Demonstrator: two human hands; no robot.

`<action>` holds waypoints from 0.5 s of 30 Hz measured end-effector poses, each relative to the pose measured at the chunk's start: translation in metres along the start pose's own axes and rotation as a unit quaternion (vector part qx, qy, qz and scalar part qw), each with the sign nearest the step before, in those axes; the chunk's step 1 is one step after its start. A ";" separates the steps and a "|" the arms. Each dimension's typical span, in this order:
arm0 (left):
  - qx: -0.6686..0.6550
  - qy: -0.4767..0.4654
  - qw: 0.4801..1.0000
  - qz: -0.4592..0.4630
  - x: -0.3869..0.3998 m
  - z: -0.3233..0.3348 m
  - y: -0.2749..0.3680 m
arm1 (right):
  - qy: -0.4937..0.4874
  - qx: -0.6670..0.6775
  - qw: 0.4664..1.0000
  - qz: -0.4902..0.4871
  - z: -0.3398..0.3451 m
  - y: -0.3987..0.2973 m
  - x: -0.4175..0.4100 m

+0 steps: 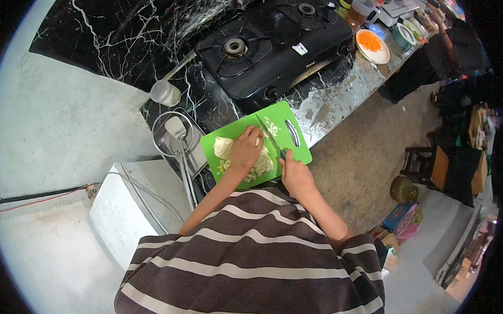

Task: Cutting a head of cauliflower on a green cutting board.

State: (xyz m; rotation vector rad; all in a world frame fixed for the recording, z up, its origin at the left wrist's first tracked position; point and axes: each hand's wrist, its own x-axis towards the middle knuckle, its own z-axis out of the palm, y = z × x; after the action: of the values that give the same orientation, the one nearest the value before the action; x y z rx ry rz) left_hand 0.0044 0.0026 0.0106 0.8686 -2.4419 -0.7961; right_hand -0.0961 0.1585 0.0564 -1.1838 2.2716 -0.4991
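Observation:
A green plastic cutting board (244,123) lies at the counter's edge before me. My right hand (297,175) grips a kitchen knife (270,134) by its dark handle, the blade slanting away across the board. Close to the blade, my left hand (245,150) presses down on a pale piece of vegetable that looks like cabbage; the fingers hide most of it. A larger cabbage chunk (223,147) sits left of that hand. Finely chopped cabbage (261,165) is heaped between my hands, and a few loose shreds (271,126) lie beyond the blade.
Beyond the board stands a black two-burner gas stove (276,41). At left are a lidded jar (165,93) and a round pan or strainer (153,130) with a spatula (176,127). A plate (383,58) holds shredded orange vegetable. Another person (458,52) is at the far right.

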 end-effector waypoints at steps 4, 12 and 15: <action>0.006 0.009 1.000 -0.018 0.002 0.001 0.005 | 0.027 0.001 1.000 0.004 0.009 0.001 0.008; -0.004 -0.008 1.000 -0.028 0.006 0.001 0.001 | -0.010 0.041 0.999 0.022 -0.007 -0.005 0.012; -0.010 -0.011 0.999 -0.039 0.009 -0.003 0.006 | -0.007 0.052 0.999 0.008 -0.009 -0.001 -0.004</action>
State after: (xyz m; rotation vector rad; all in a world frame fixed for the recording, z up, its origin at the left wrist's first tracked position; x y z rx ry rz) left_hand -0.0030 -0.0005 0.0180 0.9562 -2.4275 -0.8612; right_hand -0.0988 0.1619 0.0655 -1.1133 2.2144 -0.5934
